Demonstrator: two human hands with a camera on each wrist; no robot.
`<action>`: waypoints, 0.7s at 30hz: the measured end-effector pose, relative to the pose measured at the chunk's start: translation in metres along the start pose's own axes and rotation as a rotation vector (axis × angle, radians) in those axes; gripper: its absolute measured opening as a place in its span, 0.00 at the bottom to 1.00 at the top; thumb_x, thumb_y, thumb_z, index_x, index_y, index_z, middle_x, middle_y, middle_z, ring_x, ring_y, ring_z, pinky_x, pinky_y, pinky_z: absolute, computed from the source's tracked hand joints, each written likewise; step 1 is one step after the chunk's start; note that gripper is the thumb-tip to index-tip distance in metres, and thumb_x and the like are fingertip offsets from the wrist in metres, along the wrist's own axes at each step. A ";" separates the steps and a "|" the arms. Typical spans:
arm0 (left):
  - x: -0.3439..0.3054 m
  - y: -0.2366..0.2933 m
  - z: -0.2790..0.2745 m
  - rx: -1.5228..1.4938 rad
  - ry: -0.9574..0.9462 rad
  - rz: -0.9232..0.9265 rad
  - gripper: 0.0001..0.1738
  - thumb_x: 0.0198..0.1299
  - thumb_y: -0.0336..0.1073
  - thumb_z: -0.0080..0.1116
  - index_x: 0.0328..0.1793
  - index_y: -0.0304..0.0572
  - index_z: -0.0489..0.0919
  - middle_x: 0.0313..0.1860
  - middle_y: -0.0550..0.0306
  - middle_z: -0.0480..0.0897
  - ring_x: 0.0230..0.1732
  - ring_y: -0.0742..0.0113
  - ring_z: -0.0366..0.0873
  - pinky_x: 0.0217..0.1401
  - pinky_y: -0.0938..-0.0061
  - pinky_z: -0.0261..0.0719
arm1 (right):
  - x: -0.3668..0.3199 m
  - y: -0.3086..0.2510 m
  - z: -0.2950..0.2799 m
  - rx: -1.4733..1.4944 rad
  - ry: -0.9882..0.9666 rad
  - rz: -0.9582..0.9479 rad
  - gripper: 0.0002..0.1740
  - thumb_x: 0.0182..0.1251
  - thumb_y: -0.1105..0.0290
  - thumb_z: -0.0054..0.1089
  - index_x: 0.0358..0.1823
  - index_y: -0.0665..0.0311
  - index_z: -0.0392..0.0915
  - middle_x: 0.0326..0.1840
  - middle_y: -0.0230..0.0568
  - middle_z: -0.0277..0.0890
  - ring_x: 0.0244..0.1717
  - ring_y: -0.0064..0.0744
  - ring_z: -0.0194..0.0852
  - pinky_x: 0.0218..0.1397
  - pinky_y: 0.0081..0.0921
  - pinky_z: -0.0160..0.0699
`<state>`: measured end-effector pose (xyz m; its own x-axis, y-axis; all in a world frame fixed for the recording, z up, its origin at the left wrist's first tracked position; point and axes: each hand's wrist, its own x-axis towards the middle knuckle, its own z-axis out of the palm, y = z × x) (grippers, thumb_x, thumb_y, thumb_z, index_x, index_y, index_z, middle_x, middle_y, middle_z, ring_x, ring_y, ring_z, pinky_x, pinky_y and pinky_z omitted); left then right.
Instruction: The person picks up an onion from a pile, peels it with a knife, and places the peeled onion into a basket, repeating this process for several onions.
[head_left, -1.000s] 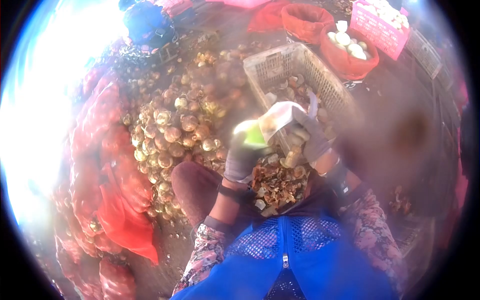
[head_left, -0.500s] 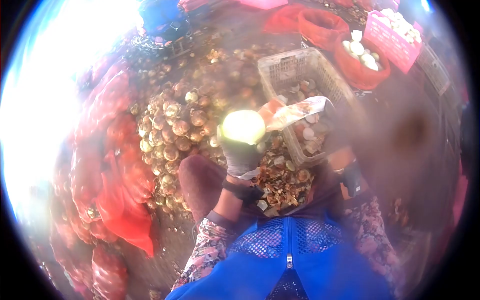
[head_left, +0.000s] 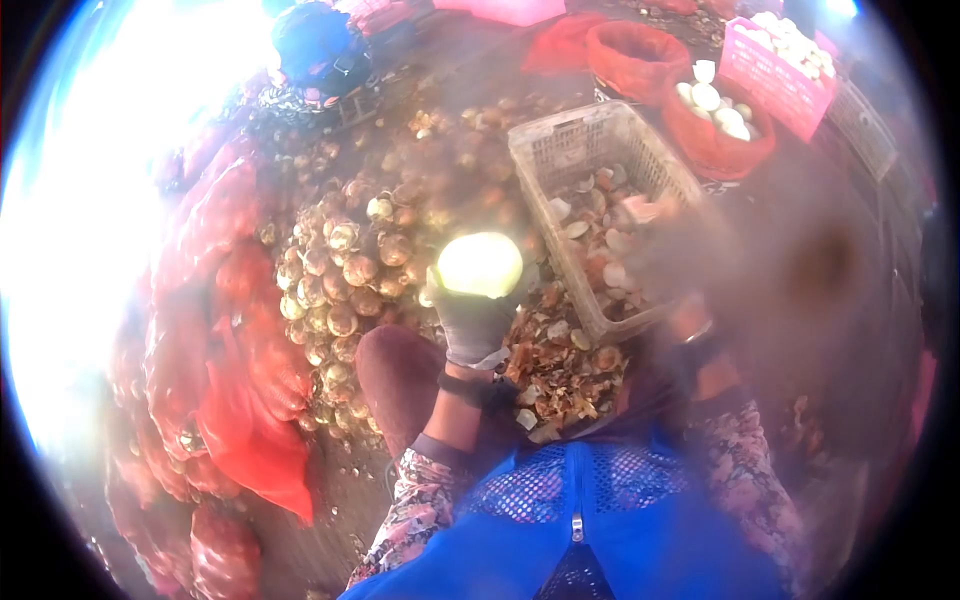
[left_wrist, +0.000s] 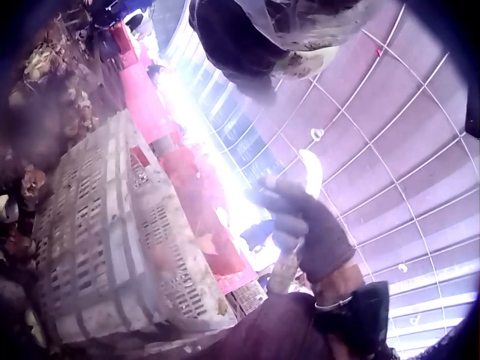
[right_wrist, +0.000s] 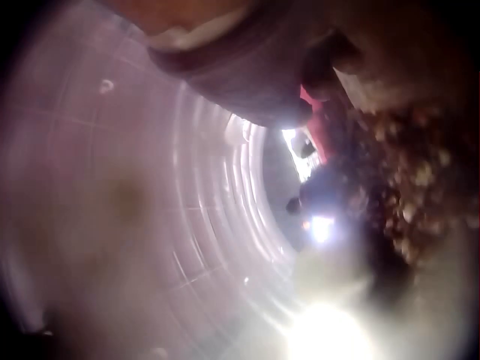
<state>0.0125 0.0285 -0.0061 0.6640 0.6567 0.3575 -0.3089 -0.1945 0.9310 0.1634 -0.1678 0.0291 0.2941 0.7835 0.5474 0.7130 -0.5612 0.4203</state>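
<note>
In the head view a gloved left hand (head_left: 474, 325) holds up a pale, bright peeled onion (head_left: 480, 265), fingers round its underside. The left wrist view shows part of that hand (left_wrist: 232, 49) at the top, against a pale greenish surface (left_wrist: 306, 63). Over the crate's near right side, haze blurs the right hand (head_left: 690, 318) in the head view. Seen from the left wrist, the gloved right hand (left_wrist: 311, 229) has bent fingers round a pale yellowish handle (left_wrist: 284, 271); a white curved shape (left_wrist: 311, 172) lies beyond. Part of the right hand (right_wrist: 240, 71) fills the right wrist view's top.
A plastic crate (head_left: 560, 225) holds peels and scraps. Brown-skinned onions (head_left: 360, 270) lie heaped at the left, beside red net sacks (head_left: 250, 430). Loose peels (head_left: 565, 370) cover the ground between the legs. Beyond the crate stand a red bag of white onions (head_left: 715, 150) and a pink box (head_left: 775, 75).
The right hand has moved from the onion toward the lower right. The pale strip that stretched over the crate is gone from there. The left hand has turned the onion upward and moved slightly left.
</note>
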 end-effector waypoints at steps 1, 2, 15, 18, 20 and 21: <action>-0.001 0.001 0.003 0.050 0.005 0.021 0.34 0.59 0.53 0.66 0.64 0.41 0.71 0.55 0.57 0.80 0.54 0.61 0.78 0.59 0.63 0.75 | 0.002 -0.011 -0.006 0.151 -0.013 0.014 0.23 0.67 0.58 0.53 0.61 0.57 0.74 0.47 0.39 0.81 0.34 0.39 0.78 0.49 0.41 0.79; -0.001 0.001 0.007 0.099 0.010 0.041 0.32 0.59 0.51 0.69 0.62 0.40 0.72 0.52 0.59 0.82 0.52 0.63 0.80 0.58 0.64 0.75 | 0.006 -0.028 -0.015 0.325 -0.011 0.026 0.21 0.66 0.62 0.54 0.60 0.56 0.75 0.47 0.40 0.81 0.34 0.40 0.78 0.49 0.42 0.78; 0.002 0.003 0.007 -0.187 -0.265 -0.216 0.43 0.62 0.66 0.54 0.69 0.37 0.67 0.55 0.48 0.79 0.49 0.61 0.81 0.45 0.71 0.84 | 0.001 -0.083 -0.015 1.002 0.026 0.444 0.23 0.64 0.71 0.57 0.62 0.59 0.72 0.44 0.53 0.78 0.39 0.56 0.80 0.41 0.45 0.80; -0.009 0.025 0.012 -0.412 -0.202 -0.293 0.41 0.58 0.55 0.69 0.69 0.38 0.66 0.57 0.49 0.77 0.52 0.60 0.79 0.49 0.69 0.84 | -0.004 -0.087 -0.001 0.989 0.035 0.442 0.22 0.65 0.70 0.56 0.61 0.59 0.73 0.44 0.52 0.78 0.41 0.54 0.81 0.42 0.43 0.82; -0.011 0.021 0.012 -0.433 -0.137 -0.308 0.42 0.52 0.48 0.75 0.68 0.39 0.66 0.57 0.49 0.76 0.53 0.59 0.79 0.52 0.68 0.84 | -0.004 -0.086 -0.001 0.982 0.065 0.409 0.20 0.66 0.70 0.56 0.60 0.60 0.74 0.44 0.52 0.78 0.41 0.53 0.81 0.43 0.42 0.82; -0.013 0.016 0.013 -0.411 -0.110 -0.287 0.42 0.52 0.48 0.75 0.67 0.39 0.66 0.57 0.49 0.76 0.53 0.60 0.79 0.52 0.68 0.84 | -0.001 -0.086 -0.001 0.992 0.087 0.398 0.20 0.66 0.69 0.56 0.59 0.61 0.74 0.44 0.51 0.78 0.41 0.52 0.81 0.43 0.42 0.82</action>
<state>0.0080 0.0076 0.0047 0.8219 0.5572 0.1182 -0.3315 0.2991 0.8948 0.1013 -0.1207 -0.0072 0.6009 0.5485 0.5814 0.7862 -0.2744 -0.5537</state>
